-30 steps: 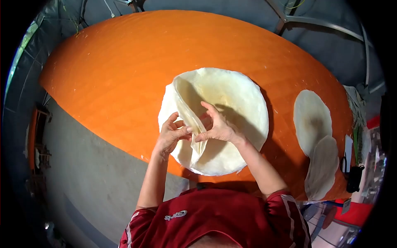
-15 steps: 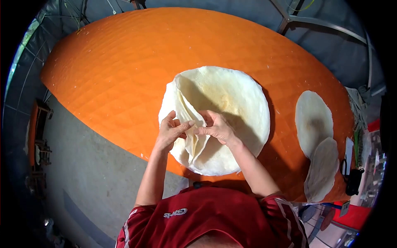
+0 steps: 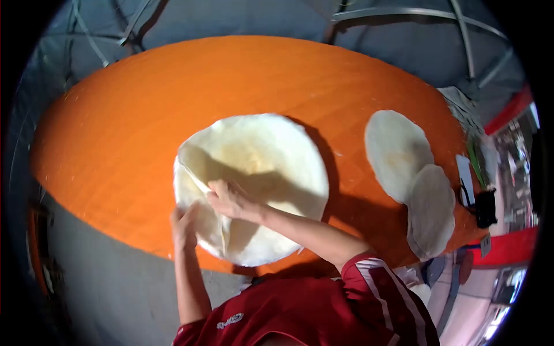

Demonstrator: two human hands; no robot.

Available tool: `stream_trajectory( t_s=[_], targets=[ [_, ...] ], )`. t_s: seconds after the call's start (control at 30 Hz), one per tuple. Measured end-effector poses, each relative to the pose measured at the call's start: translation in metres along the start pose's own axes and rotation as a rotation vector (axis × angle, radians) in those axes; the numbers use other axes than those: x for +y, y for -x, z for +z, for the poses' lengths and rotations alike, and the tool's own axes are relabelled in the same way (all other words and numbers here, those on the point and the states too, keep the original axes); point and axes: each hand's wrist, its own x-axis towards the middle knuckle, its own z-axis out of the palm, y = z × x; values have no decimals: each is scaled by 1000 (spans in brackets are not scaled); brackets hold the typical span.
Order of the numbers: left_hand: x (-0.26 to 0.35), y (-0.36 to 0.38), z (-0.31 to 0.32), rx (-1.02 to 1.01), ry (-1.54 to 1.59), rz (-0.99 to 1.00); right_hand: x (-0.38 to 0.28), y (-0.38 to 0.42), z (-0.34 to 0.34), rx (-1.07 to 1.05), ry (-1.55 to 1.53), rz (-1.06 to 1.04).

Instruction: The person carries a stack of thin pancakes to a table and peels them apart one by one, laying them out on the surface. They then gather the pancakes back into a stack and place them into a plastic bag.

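Note:
A large stack of round, pale flatbread sheets (image 3: 277,167) lies on the orange table cover. Its top sheet is partly folded up at the left, with a raised fold (image 3: 199,183) running toward the front edge. My right hand (image 3: 231,200) pinches the upper part of this fold between thumb and fingers. At the left rim of the stack is my left hand (image 3: 187,225), blurred by motion; its fingers touch the sheet's edge area, but their grip is unclear.
Two thin round sheets (image 3: 398,153) overlap on the orange table cover (image 3: 242,75) at the right. Beyond them are a black object (image 3: 486,209), a white card (image 3: 465,173) and a grey cloth (image 3: 461,109). Grey floor (image 3: 115,271) shows at lower left.
The view has shifted, so the stack appears further left. My left hand has moved from the fold toward the left rim. My right hand has stayed at the fold, which lies lower and narrower.

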Motion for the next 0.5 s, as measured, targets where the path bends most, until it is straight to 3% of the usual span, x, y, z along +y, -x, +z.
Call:
stream_trajectory(
  t_s=[0.07, 0.1, 0.17, 0.23, 0.27, 0.3, 0.33, 0.37, 0.4, 0.5],
  targets=[
    [2, 2, -4, -21, 215, -25, 1, -22, -52, -136, -954, 393],
    [4, 5, 1, -18, 303, -53, -6, -35, -102, -237, -1016, 239],
    [-2, 8, -3, -34, 351, -76, -19, -61, -185, -150, -957, 69],
    [-11, 0, -12, -15, 364, -97, -36, -86, -274, -33, -629, -52],
    [-18, -1, -16, -3, 360, -103, -51, -79, -316, 74, -435, -195],
    [-21, -2, -20, 11, 356, -109, -75, -62, -346, 310, -226, -92],
    [-23, -1, -23, 13, 361, -92, -48, -79, -397, 162, -691, -199],
    [-25, 0, -26, 15, 366, -74, -49, -55, -427, 331, -521, -231],
    [-28, 0, -31, 19, 372, -58, -6, -40, -488, 410, -386, -124],
    [-28, 3, -33, -14, 408, -32, 26, 24, -509, 541, -504, 18]
  ],
)
